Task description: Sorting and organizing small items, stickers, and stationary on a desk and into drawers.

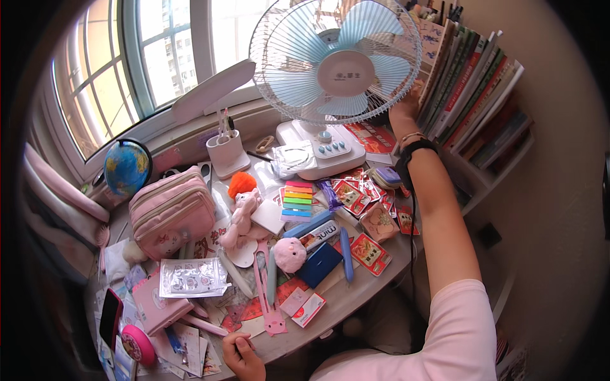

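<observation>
My right arm stretches across the desk's right side, and my right hand (405, 110) is behind the lower right rim of the electric fan (345, 74). The fan's wire guard hides part of the fingers, so their grip is not visible. A row of upright books (469, 81) stands just right of that hand. At the desk's front edge my left hand (244, 356) is curled, with nothing visible in it. The tip of a pink pen (209, 326) lies right by its knuckles. Nearby are a pink cat-faced ruler (274, 323) and a small card box (309, 309).
Clutter covers the desk: a pink pencil case (174, 214), a globe (126, 166), a white pen holder (226, 152), a pink plush ball (290, 255), a blue box (320, 265) and several red snack packets (371, 255). A phone (110, 312) leans at the left. A black cable (413, 238) hangs beside my right arm.
</observation>
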